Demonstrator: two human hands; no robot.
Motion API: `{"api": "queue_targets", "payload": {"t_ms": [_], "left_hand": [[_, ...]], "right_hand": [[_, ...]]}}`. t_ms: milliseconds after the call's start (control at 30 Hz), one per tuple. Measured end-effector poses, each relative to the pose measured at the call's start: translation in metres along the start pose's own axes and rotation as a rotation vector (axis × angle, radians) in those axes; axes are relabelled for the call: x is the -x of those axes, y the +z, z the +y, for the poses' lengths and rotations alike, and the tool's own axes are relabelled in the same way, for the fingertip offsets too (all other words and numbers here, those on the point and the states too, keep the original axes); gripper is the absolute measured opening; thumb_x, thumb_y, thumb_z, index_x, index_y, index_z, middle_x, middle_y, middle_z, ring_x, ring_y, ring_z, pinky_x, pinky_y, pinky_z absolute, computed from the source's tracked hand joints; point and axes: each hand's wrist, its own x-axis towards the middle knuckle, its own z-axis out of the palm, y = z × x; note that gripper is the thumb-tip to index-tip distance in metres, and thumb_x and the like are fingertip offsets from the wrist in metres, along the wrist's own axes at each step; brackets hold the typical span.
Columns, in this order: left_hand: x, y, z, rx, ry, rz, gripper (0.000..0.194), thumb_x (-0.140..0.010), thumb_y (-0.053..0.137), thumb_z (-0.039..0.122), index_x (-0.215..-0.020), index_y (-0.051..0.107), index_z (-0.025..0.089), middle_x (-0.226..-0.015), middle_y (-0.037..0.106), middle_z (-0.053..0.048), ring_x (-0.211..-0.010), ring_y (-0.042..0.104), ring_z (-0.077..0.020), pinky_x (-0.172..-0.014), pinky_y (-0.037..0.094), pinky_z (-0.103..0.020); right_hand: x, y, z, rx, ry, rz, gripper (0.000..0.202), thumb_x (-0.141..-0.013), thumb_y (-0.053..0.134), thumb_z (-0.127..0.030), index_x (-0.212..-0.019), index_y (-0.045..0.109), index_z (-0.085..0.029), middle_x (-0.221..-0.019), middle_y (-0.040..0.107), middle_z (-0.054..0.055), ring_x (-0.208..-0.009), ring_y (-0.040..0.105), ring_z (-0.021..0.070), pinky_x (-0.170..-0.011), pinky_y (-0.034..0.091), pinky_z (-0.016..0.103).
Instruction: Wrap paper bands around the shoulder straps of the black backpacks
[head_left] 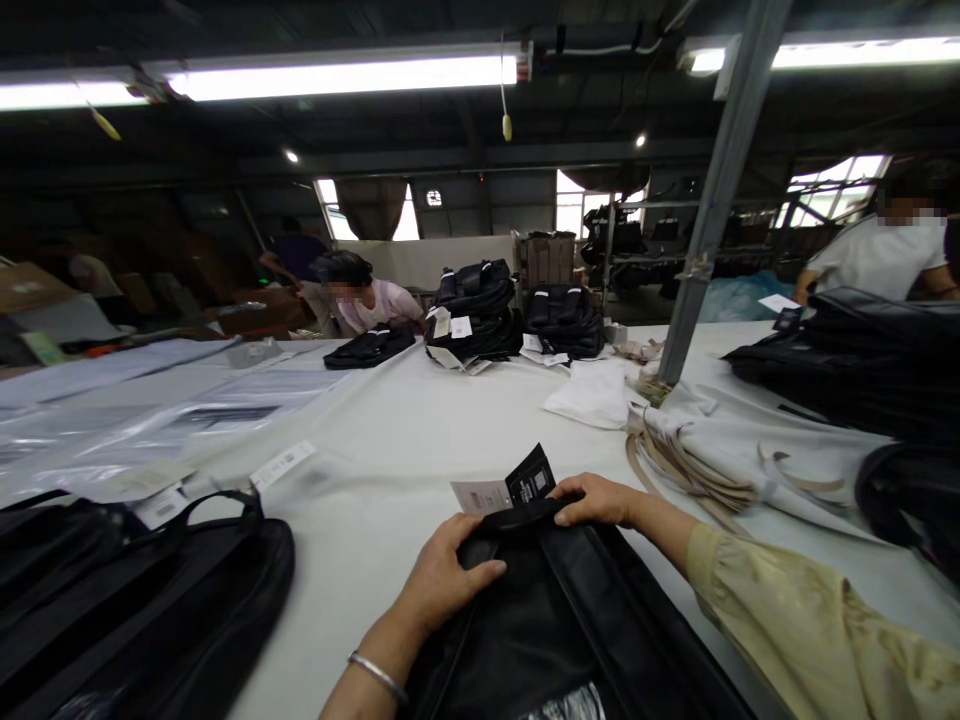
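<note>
A black bag [517,620] with wide straps lies in front of me at the table's near edge. My left hand [450,570] grips its top edge on the left, thumb on the near face and the fingers behind it. On the right, my right hand [596,500] pinches the same top edge between thumb and fingers. Out from behind that edge stick a black printed tag [531,478] and a pale paper label [480,496]. The far side of the bag is hidden.
More black bags [187,600] with labels lie at left. Stacked bags [472,310] stand across the white table [420,420]. A metal post [716,200] rises at right, near coiled strips [690,470] and a bag pile [885,360]. Co-workers [375,300] stand beyond.
</note>
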Motion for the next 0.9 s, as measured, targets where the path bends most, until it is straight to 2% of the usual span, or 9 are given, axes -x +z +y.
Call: {"api": "queue_targets", "payload": {"t_ms": [67, 133, 267, 333, 400, 500, 633, 767, 900], "left_hand": [[-0.004, -0.005, 0.007, 0.016, -0.005, -0.031, 0.057, -0.066, 0.077, 0.038, -0.119, 0.065, 0.023, -0.119, 0.068, -0.007, -0.113, 0.059, -0.0289, -0.102, 0.043, -0.040], [-0.011, -0.012, 0.014, 0.059, -0.029, -0.119, 0.056, -0.066, 0.077, 0.037, -0.118, 0.065, 0.022, -0.115, 0.070, -0.005, -0.109, 0.061, -0.0280, -0.098, 0.045, -0.036], [-0.029, -0.023, 0.023, 0.096, -0.152, -0.411, 0.045, -0.067, 0.074, 0.045, -0.101, 0.071, 0.016, -0.090, 0.075, -0.003, -0.087, 0.067, -0.0264, -0.075, 0.052, -0.031], [-0.036, -0.024, 0.024, 0.055, -0.210, -0.510, 0.044, -0.066, 0.074, 0.046, -0.097, 0.072, 0.015, -0.085, 0.075, -0.002, -0.082, 0.068, -0.0258, -0.070, 0.052, -0.030], [-0.040, -0.024, 0.026, 0.035, -0.193, -0.524, 0.046, -0.063, 0.076, 0.042, -0.102, 0.072, 0.017, -0.092, 0.075, -0.002, -0.087, 0.067, -0.0260, -0.077, 0.052, -0.031], [-0.041, -0.024, 0.031, 0.068, -0.109, -0.500, 0.060, -0.059, 0.079, 0.032, -0.117, 0.067, 0.023, -0.109, 0.073, -0.001, -0.101, 0.065, -0.0258, -0.092, 0.048, -0.032], [-0.044, -0.025, 0.033, 0.057, -0.073, -0.590, 0.063, -0.059, 0.078, 0.031, -0.121, 0.065, 0.028, -0.116, 0.070, 0.001, -0.107, 0.063, -0.0245, -0.097, 0.044, -0.031], [-0.054, -0.020, 0.024, -0.132, -0.269, -0.585, 0.054, -0.066, 0.070, 0.052, -0.109, 0.071, 0.020, -0.098, 0.075, -0.004, -0.089, 0.068, -0.0263, -0.081, 0.051, -0.032], [-0.060, -0.014, 0.008, -0.439, -0.386, -0.514, 0.071, -0.073, 0.044, 0.075, -0.088, 0.075, 0.013, -0.087, 0.075, -0.015, -0.084, 0.069, -0.0313, -0.076, 0.050, -0.036]], "right_hand": [[-0.003, 0.002, -0.006, -0.018, -0.078, -0.065, 0.060, -0.062, 0.079, -0.040, -0.118, 0.066, -0.021, -0.108, 0.070, 0.003, -0.101, 0.063, 0.0239, -0.089, 0.049, 0.034], [-0.008, 0.003, -0.014, 0.044, -0.089, -0.111, 0.062, -0.062, 0.079, -0.040, -0.120, 0.066, -0.022, -0.111, 0.070, 0.002, -0.104, 0.063, 0.0242, -0.091, 0.048, 0.034], [-0.018, 0.005, -0.030, 0.274, 0.086, -0.130, 0.048, -0.064, 0.076, -0.047, -0.104, 0.074, -0.020, -0.091, 0.072, 0.001, -0.086, 0.066, 0.0218, -0.079, 0.050, 0.031], [-0.020, 0.007, -0.035, 0.379, 0.130, -0.107, 0.043, -0.065, 0.075, -0.050, -0.095, 0.075, -0.018, -0.084, 0.071, 0.001, -0.080, 0.065, 0.0208, -0.072, 0.050, 0.029], [-0.020, 0.008, -0.037, 0.453, 0.121, -0.088, 0.039, -0.068, 0.073, -0.049, -0.092, 0.074, -0.017, -0.082, 0.070, 0.002, -0.077, 0.063, 0.0196, -0.068, 0.048, 0.028], [-0.018, 0.010, -0.035, 0.479, 0.036, -0.099, 0.032, -0.073, 0.069, -0.041, -0.093, 0.072, -0.016, -0.080, 0.068, 0.001, -0.073, 0.060, 0.0172, -0.066, 0.046, 0.027], [-0.021, 0.010, -0.033, 0.480, -0.051, -0.119, 0.031, -0.072, 0.069, -0.034, -0.097, 0.070, -0.016, -0.085, 0.068, 0.001, -0.077, 0.060, 0.0164, -0.069, 0.046, 0.025], [-0.025, 0.009, -0.037, 0.543, 0.001, -0.122, 0.033, -0.073, 0.068, -0.037, -0.100, 0.071, -0.017, -0.092, 0.070, 0.003, -0.082, 0.062, 0.0183, -0.073, 0.047, 0.026], [-0.026, 0.008, -0.029, 0.724, 0.161, -0.001, 0.052, -0.074, 0.063, -0.059, -0.099, 0.073, -0.015, -0.094, 0.072, 0.009, -0.086, 0.065, 0.0247, -0.073, 0.047, 0.030]]}}
